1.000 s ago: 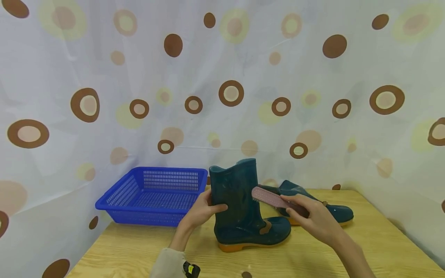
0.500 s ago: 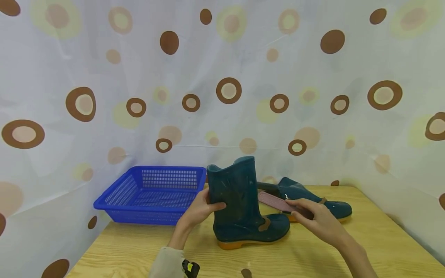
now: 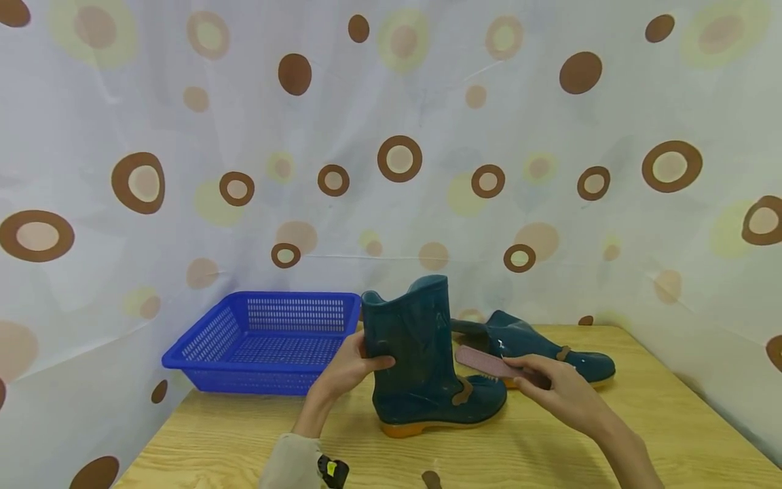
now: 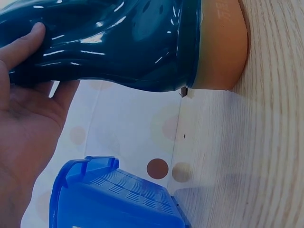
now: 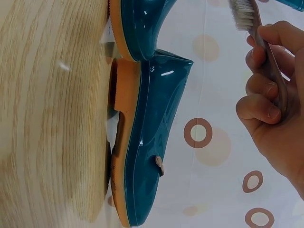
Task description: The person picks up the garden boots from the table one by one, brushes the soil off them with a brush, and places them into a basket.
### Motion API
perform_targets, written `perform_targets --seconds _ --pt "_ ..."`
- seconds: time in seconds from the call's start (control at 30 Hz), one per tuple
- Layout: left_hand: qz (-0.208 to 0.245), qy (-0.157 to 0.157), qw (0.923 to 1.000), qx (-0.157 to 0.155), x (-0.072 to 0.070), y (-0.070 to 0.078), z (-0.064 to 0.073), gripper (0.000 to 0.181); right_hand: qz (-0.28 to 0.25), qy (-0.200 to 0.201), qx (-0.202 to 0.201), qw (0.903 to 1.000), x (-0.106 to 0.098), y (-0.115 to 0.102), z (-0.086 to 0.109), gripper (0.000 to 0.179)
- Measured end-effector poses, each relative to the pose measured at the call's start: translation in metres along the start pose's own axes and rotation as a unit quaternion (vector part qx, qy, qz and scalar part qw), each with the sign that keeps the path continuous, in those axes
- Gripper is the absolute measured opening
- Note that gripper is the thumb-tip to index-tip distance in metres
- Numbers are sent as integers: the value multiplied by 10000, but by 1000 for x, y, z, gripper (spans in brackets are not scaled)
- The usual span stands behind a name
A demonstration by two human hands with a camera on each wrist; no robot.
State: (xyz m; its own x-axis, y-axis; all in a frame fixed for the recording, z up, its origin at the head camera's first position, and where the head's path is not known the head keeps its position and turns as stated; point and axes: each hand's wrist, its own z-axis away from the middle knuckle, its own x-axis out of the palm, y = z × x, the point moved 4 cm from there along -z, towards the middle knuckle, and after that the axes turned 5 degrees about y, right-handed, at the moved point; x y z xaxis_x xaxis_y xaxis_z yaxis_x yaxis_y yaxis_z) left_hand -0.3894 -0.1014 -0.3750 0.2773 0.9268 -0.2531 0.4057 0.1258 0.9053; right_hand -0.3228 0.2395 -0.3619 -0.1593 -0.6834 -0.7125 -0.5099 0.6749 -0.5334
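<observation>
A dark teal rubber boot [image 3: 409,346] with an orange sole stands upright on the table. My left hand [image 3: 351,367] grips its shaft from the back, thumb across the near side; the other fingers are mostly hidden behind it. In the left wrist view the boot's heel [image 4: 223,45] rests on the wood. My right hand [image 3: 559,390] holds a scrub brush [image 3: 485,362] by the handle. The brush's pinkish back faces up and its pale bristles point down, just in front of the shaft and above the boot's foot. In the right wrist view the fingers curl round the handle [image 5: 274,71].
A second teal boot [image 3: 531,343], its shaft slumped, lies behind and to the right of the upright one. At the back left stands a blue perforated plastic basket [image 3: 263,379]. A dotted curtain [image 3: 391,224] hangs behind the wooden table [image 3: 537,455].
The brush has come down from beside the upper shaft, moving slightly right, to above the boot's foot. My left hand keeps its grip on the boot, which stays in place.
</observation>
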Motion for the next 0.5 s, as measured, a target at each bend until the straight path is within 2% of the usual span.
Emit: perform_targets --seconds 0.17,0.5 --pt "-21 26 10000 24 -2 1 0 59 -158 -148 36 9998 1 2 0 31" --pt "17 -24 9999 169 -1 2 0 61 6 -375 -22 9993 4 5 3 32"
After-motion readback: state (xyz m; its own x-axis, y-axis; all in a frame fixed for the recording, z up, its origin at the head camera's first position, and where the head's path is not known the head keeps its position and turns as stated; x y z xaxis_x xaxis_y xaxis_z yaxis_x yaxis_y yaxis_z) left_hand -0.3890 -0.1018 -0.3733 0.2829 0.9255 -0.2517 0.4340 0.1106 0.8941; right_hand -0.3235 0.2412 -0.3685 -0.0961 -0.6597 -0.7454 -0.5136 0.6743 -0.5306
